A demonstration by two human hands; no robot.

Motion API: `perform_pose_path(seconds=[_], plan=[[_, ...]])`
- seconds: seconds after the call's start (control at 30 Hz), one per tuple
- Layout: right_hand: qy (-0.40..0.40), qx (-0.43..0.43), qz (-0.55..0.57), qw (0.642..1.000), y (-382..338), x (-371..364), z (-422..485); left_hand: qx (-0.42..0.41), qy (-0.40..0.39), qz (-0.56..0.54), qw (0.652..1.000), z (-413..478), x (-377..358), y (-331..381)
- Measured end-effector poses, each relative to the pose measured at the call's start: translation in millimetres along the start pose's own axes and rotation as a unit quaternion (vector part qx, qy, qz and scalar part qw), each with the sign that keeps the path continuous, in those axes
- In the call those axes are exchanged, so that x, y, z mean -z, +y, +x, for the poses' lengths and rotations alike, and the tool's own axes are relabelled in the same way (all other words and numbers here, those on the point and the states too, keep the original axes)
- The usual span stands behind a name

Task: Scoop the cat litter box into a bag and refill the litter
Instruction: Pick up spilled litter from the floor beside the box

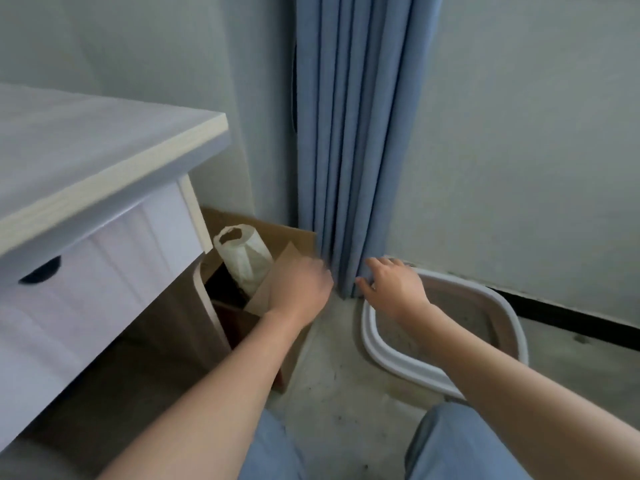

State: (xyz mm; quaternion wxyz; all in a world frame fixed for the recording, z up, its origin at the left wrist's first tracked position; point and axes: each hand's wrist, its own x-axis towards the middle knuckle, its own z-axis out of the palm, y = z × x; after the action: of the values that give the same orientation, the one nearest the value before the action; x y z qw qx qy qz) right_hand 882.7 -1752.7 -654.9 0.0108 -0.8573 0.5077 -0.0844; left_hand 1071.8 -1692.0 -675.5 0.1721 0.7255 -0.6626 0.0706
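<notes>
White-rimmed litter box [391,358] holds grey litter [460,317]

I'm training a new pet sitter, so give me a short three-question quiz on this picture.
1. True or false: the litter box stands to the right of the blue curtain.
2. What sits in the cardboard box? A) a white bag B) a scoop C) a bottle
3. Fill in: the right hand, fingers spread, is above the ____.
Key: 1 true; 2 A; 3 litter box.
</notes>
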Motion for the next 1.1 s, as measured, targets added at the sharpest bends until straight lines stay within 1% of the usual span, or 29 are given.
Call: perform_pose_path(seconds=[0.17, 0.43, 0.53, 0.63, 0.7, 0.83, 0.97, 1.1], plan=[[-0.018, -0.06, 0.007, 0.998, 46, -17, -29, -0.058, -0.034, -0.017, 0.998, 4, -42, 45], [-0.029, -0.141, 0.013, 0.99, 103, -41, -80, -0.116, -0.07, -0.071, 0.988, -3, -92, 99], [-0.029, -0.159, 0.018, 0.987, 119, -46, -97, -0.132, -0.076, -0.105, 0.983, -4, -103, 113], [-0.028, -0.173, 0.018, 0.984, 133, -50, -109, -0.167, -0.078, -0.112, 0.976, -9, -114, 120], [-0.035, -0.181, 0.019, 0.983, 141, -54, -116, -0.17, -0.09, -0.11, 0.975, -15, -121, 120], [-0.042, -0.197, 0.035, 0.979, 151, -66, -129, -0.136, -0.113, -0.133, 0.975, -18, -127, 130], [-0.047, -0.222, 0.059, 0.972, 161, -82, -141, -0.171, -0.101, -0.148, 0.969, -19, -130, 152], [-0.059, -0.235, 0.078, 0.967, 169, -98, -153, -0.185, -0.11, -0.142, 0.966, -13, -138, 171]])
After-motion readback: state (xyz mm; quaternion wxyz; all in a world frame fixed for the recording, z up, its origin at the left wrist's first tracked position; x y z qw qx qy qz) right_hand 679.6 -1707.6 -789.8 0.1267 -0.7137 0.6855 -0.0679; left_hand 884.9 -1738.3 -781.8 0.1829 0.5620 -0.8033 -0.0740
